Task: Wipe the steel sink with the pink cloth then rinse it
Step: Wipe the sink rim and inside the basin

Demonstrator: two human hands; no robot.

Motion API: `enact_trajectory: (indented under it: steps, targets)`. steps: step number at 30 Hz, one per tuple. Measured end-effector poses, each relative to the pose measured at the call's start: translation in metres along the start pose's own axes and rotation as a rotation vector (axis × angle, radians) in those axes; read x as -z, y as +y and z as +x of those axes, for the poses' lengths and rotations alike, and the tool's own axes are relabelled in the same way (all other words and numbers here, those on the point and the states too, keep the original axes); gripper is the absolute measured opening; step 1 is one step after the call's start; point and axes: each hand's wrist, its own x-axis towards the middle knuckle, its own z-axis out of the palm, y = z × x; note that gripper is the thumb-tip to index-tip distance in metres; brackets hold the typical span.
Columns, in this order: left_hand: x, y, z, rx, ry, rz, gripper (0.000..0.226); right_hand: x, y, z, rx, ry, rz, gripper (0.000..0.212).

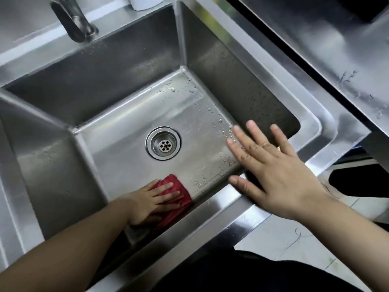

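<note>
The steel sink [117, 81] fills the view, a deep square basin with a round drain [163, 143] in the middle of its floor. Water drops dot the floor's right side and the right wall. My left hand [147, 204] lies flat on the pink cloth [175, 191], pressing it against the floor at the near edge of the basin. Its fingers point right. My right hand [271, 167] hovers over the sink's near right corner with fingers spread and nothing in it.
The tap [73, 20] rises from the back ledge at upper left. A white bottle [145, 2] stands on the back rim. A second steel counter [336, 49] runs along the right. Tiled floor [294, 239] shows at lower right.
</note>
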Motion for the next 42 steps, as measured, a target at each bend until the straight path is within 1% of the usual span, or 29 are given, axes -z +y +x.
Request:
enact_trajectory:
  steps: [1,4,5,6,8,11,14,17,21,23,25,27,29,31,33,35,37,42]
  targets:
    - [-0.001,0.0,-0.001,0.003,-0.007,0.003,0.053,-0.001,-0.002,-0.001,-0.126,0.039,0.004,0.067]
    - [-0.007,0.001,-0.001,0.022,0.091,-0.022,0.051,-0.003,-0.007,-0.01,-0.627,0.166,0.131,0.071]
    - [-0.005,0.005,0.0,0.019,0.114,-0.039,0.052,-0.004,-0.01,-0.012,-0.745,0.182,0.173,0.073]
    - [-0.005,0.007,0.004,0.015,0.138,-0.049,0.052,-0.005,-0.012,-0.012,-0.813,0.185,0.194,0.074]
    - [-0.005,0.009,0.016,0.044,0.17,-0.068,0.052,-0.006,-0.014,-0.009,-0.85,0.176,0.176,0.076]
    - [-0.009,0.01,0.031,0.11,0.172,-0.106,0.052,-0.009,-0.011,-0.008,-0.851,0.148,0.116,0.08]
    - [-0.015,-0.001,0.018,0.062,0.149,-0.035,0.054,-0.009,-0.011,-0.008,-0.844,0.135,0.11,0.08]
    - [-0.022,-0.01,-0.003,-0.001,0.13,0.023,0.064,-0.01,-0.012,-0.007,-0.87,0.178,0.129,0.078]
    - [-0.02,-0.024,-0.013,-0.18,0.078,0.072,0.081,-0.009,-0.014,-0.007,-0.877,0.212,0.154,0.076]
    - [-0.019,-0.042,-0.013,-0.324,0.054,0.115,0.087,-0.009,-0.013,-0.007,-0.871,0.229,0.156,0.076]
    - [-0.02,-0.058,-0.011,-0.446,0.049,0.186,0.086,-0.01,-0.013,-0.008,-0.863,0.239,0.162,0.075]
    - [-0.017,-0.063,-0.008,-0.513,0.014,0.211,0.084,-0.011,-0.012,-0.008,-0.862,0.25,0.171,0.073]
    - [-0.016,-0.064,-0.005,-0.551,0.044,0.22,0.08,-0.011,-0.012,-0.009,-0.857,0.266,0.176,0.071]
    - [-0.015,-0.053,0.001,-0.491,0.103,0.17,0.074,-0.011,-0.012,-0.009,-0.85,0.283,0.198,0.07]
    - [-0.012,-0.037,0.015,-0.338,0.181,0.077,0.068,-0.012,-0.011,-0.009,-0.846,0.303,0.208,0.068]
    - [-0.004,-0.022,0.035,-0.147,0.212,0.0,0.062,-0.012,-0.011,-0.009,-0.847,0.314,0.209,0.067]
    - [0.007,-0.017,0.059,-0.011,0.232,-0.05,0.059,-0.012,-0.012,-0.008,-0.847,0.326,0.214,0.066]
    - [0.044,-0.023,0.138,0.218,0.323,-0.096,0.061,-0.012,-0.01,-0.008,-0.841,0.327,0.242,0.064]
